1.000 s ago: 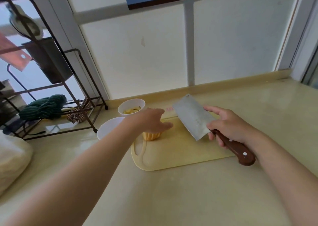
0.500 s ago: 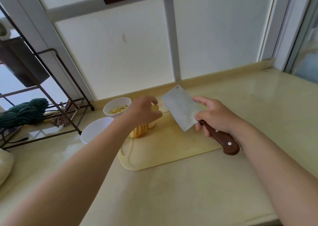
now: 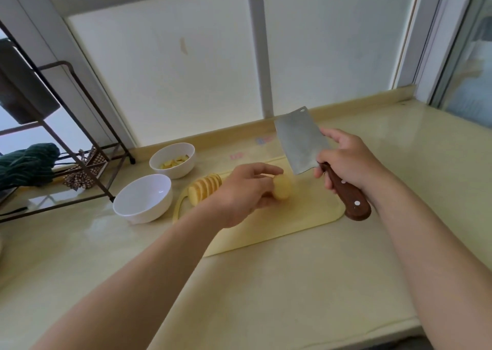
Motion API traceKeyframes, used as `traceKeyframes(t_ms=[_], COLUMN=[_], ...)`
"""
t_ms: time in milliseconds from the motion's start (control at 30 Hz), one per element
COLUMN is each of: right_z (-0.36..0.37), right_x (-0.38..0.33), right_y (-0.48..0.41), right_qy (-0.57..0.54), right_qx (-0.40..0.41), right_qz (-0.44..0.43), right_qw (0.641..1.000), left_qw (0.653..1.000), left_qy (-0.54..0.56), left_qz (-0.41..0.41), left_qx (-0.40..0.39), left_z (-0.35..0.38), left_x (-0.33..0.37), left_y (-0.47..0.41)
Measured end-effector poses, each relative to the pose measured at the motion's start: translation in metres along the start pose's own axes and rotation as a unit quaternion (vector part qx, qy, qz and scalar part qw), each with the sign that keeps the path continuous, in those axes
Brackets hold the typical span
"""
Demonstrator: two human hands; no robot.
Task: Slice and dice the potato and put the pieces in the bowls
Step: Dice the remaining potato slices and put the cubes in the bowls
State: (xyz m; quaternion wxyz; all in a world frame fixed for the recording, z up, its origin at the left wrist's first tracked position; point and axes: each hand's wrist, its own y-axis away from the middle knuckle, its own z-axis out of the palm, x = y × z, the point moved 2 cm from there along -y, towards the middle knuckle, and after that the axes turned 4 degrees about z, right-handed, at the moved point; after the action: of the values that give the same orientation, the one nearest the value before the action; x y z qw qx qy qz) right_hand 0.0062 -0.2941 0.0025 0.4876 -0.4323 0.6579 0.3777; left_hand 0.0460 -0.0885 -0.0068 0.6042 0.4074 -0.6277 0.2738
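Left hand [image 3: 245,189] grips potato chunk [image 3: 282,187] on cutting board [image 3: 292,216] | right hand [image 3: 346,160] clasps raised cleaver [image 3: 300,139] | sliced stack [image 3: 205,188] beside empty bowl [image 3: 142,197]; wire rack [image 3: 80,126] far left.

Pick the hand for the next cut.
Right. The right hand grips the cleaver, blade raised beside the potato piece, which the left hand holds at the cutting board.

potato chunk [image 3: 282,187]: peeled, pale yellow, pinched in left hand [image 3: 245,193] over mid cutting board [image 3: 306,212]. slice stack [image 3: 205,189]: fanned row leaning at the board's left end. far bowl [image 3: 184,169]: white, upright, yellow dice [image 3: 174,162] inside. near bowl [image 3: 149,213]: white, upright, just beside the board. cleaver [image 3: 300,142]: gripped by right hand [image 3: 346,160], blade raised.
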Motion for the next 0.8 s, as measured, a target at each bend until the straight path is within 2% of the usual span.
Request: traceKeyframes(t_ms=[33,67,100,167,233,367,600,800], right_z=[-0.001,-0.002,-0.003,-0.003,-0.002,-0.001,0.000,-0.001], right_x=[0.000,0.000,0.000,0.000,0.000,0.001,0.002,0.003], right_y=[0.000,-0.001,-0.001,-0.001,-0.001,-0.001,-0.003,-0.003], right_qy=[-0.002,-0.003,-0.005,-0.007,-0.002,0.018,0.050,0.063], right_qx=[0.003,0.006,0.008,0.011,0.010,-0.001,-0.004,-0.003], right_qz=[0.000,0.001,0.002,0.004,0.006,0.004,-0.006,-0.008], right_qw=[1.000,1.000,1.000,1.000,1.000,1.000,0.999,0.998], left_qw=[1.000,0.998,0.985,0.916,0.877,0.838,0.819,0.811], left_qy=[0.003,-0.051,-0.156,-0.378,-0.462,-0.528,-0.525,-0.533], left_qz=[0.003,0.018,0.046,0.105,0.125,0.138,0.227,0.229], left_qx=[0.019,0.039,0.062,0.082,0.051,-0.019,0.040,0.075], left_z=[0.001,-0.001,-0.004,-0.009,-0.011,-0.003,0.013,0.016], left_x=[-0.002,-0.004,-0.006,-0.005,-0.006,-0.015,-0.022,-0.023], left_y=[-0.003,-0.005,-0.007,-0.005,-0.002,0.001,0.000,0.000])
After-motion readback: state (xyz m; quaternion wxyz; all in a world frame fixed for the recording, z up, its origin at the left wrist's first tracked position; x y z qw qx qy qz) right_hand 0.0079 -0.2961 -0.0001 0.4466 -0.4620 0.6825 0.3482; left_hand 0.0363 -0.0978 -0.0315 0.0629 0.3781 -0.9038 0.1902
